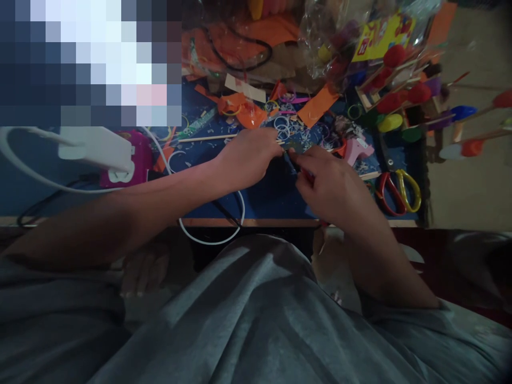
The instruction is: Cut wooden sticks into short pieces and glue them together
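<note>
Left hand (256, 154): was closed, pinching a thin wooden stick (208, 138) whose length ran leftward over the bench (276, 200). Right hand (332, 178): was curled around a red-handled tool (307, 175), type unclear, its tip near the stick's right end; contact could not be told. Progress: the stick's visible length looked whole, its working seemingly unfinished. Coloured-tipped sticks (418, 93), at right, appeared already made up.

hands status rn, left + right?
Left hand: closed, holding a thin wooden stick.
Right hand: closed on a red-handled tool; exact type can't be told, mostly hidden by the fingers.
</note>
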